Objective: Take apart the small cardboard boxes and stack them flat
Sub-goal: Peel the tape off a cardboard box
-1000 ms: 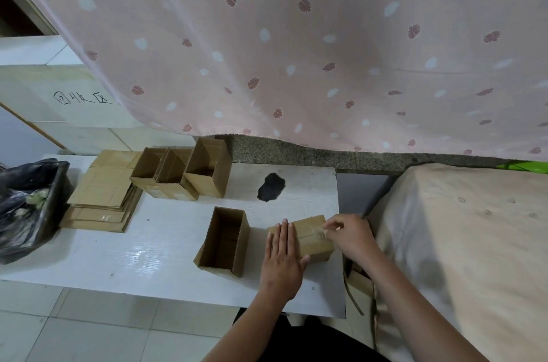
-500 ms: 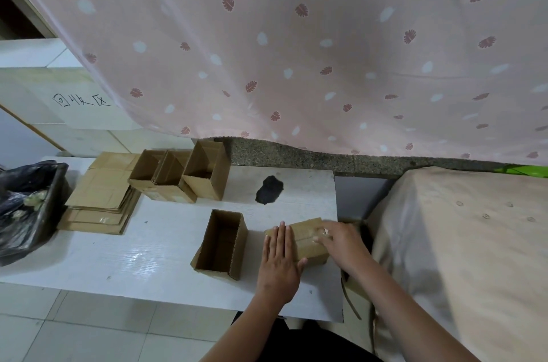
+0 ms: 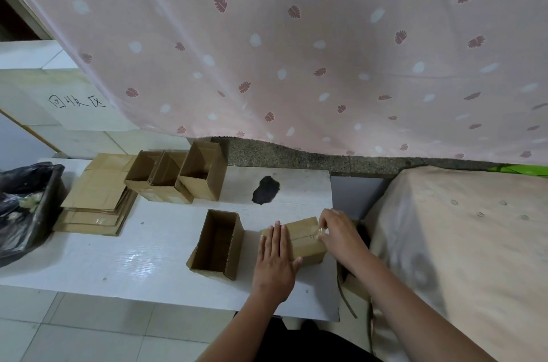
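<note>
At the counter's (image 3: 124,266) right edge, the left hand (image 3: 275,261) presses flat on the sealed box (image 3: 305,238); the right hand (image 3: 335,232) seemingly pinches tape at its seam. Next: peel it free, then flatten.

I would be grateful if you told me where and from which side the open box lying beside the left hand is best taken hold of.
Grip the open box by its two long side walls, coming from above. Its mouth faces up and nothing shows inside, so fingers can slip over a rim. The left hand lies flat just right of it, on the sealed box, so the left wall looks freer.
</note>
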Available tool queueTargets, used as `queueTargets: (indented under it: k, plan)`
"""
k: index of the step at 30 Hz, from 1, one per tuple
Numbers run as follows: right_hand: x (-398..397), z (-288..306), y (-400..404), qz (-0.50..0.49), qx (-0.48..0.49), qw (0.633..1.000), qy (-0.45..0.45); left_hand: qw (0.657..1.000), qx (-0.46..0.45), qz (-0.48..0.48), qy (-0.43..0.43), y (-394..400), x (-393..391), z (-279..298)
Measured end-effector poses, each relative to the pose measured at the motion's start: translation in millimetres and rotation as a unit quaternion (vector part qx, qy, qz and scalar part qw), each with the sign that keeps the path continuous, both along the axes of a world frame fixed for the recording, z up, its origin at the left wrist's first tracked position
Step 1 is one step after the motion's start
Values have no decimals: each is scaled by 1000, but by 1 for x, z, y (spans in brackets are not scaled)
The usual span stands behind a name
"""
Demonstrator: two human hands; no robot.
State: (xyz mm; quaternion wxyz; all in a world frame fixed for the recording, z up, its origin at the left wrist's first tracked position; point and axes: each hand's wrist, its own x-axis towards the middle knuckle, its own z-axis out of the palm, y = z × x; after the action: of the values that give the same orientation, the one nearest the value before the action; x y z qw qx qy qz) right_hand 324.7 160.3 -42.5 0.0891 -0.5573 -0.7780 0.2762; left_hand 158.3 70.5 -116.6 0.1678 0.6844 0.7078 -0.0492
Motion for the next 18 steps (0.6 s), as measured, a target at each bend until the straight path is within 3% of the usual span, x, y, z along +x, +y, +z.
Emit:
queueTargets:
  k: [7, 13, 18]
  plan:
    - [33, -8, 6, -84, 1, 994, 66, 1000, -3, 0, -7, 0, 0, -1]
    - [34, -13, 2, -96, -88, 991, 44, 1000, -2, -1, -16, -2, 0, 1]
    - [33, -13, -4, -62, -56, 996, 13, 998, -20, -41, 33, 6, 6, 11]
